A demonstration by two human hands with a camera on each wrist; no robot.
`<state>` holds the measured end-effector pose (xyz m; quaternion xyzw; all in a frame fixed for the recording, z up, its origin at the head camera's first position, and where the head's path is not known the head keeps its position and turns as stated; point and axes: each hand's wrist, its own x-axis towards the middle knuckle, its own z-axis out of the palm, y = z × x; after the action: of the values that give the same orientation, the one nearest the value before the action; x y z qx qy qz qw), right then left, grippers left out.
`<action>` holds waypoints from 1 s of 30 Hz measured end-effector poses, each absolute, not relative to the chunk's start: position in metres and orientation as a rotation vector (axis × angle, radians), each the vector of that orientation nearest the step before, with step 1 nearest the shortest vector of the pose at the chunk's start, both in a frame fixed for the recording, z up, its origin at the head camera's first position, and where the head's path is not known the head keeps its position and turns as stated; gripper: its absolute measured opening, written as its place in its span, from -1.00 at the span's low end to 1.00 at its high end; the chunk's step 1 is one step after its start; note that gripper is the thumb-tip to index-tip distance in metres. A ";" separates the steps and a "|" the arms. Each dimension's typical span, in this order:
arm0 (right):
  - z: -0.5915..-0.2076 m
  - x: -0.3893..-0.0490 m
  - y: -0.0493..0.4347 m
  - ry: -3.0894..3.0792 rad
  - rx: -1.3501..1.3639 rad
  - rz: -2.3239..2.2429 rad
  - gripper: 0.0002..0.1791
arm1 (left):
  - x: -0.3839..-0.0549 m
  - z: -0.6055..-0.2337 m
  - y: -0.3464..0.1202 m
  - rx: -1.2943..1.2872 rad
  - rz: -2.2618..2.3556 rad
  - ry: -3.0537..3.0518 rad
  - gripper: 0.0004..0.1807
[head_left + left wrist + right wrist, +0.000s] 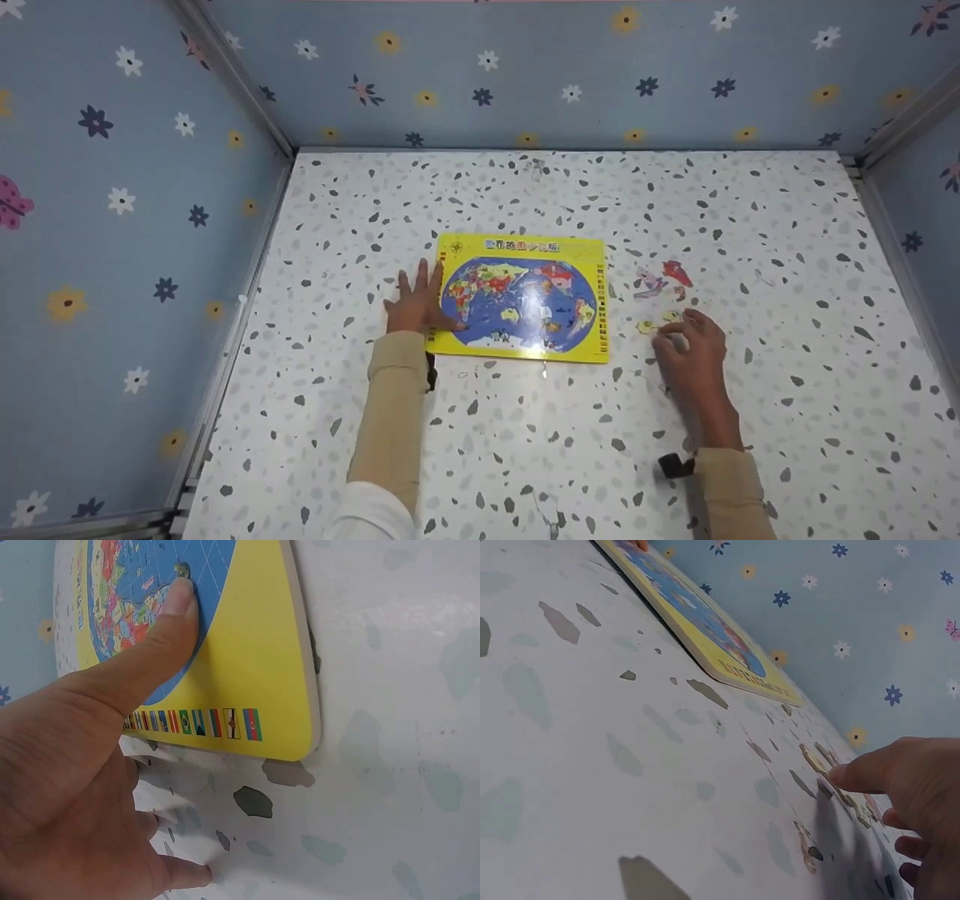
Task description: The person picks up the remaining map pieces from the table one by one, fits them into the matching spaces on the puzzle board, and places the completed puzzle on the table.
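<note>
A yellow-bordered world map puzzle board (517, 355) lies flat on the speckled table. My left hand (415, 304) is at its left edge, fingers spread. In the left wrist view the thumb (169, 626) rests on the blue map area, while the other fingers reach down beside the board. To the right of the board, my right hand (694, 356) bends over yellow puzzle pieces (646, 327). Its fingertips are at these pieces, and in the right wrist view the thumb (855, 774) is close beside a yellow piece (814, 759). No piece is seen lifted.
Just above the right hand lie a red puzzle piece (676, 273) and a pinkish-purple piece (649, 281). Flower-patterned panels (525, 75) stand along the back and sides of the white speckled table (360, 202).
</note>
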<state>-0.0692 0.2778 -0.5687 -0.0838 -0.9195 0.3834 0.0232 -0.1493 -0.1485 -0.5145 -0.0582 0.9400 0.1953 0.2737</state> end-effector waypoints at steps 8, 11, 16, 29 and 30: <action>-0.572 -0.066 0.278 -2.816 -0.207 1.189 -0.89 | -0.149 -0.515 -0.148 -0.152 0.518 2.556 0.28; -0.573 -0.066 0.278 -2.800 -0.218 1.189 -0.90 | -0.150 -0.516 -0.148 -0.151 0.507 2.557 0.29; -0.576 -0.066 0.279 -2.780 -0.230 1.186 -0.90 | -0.150 -0.518 -0.148 -0.159 0.527 2.547 0.30; -0.569 -0.063 0.274 -2.731 -0.374 1.272 -0.79 | -0.150 -0.517 -0.149 -0.161 0.525 2.543 0.30; -0.569 -0.064 0.274 -2.726 -0.365 1.269 -0.79 | -0.150 -0.517 -0.149 -0.158 0.522 2.545 0.31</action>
<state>-0.0638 0.2738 -0.5688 -0.1204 -0.8985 0.4184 0.0562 -0.1497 -0.1488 -0.5168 -0.0585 0.9426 0.1932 0.2660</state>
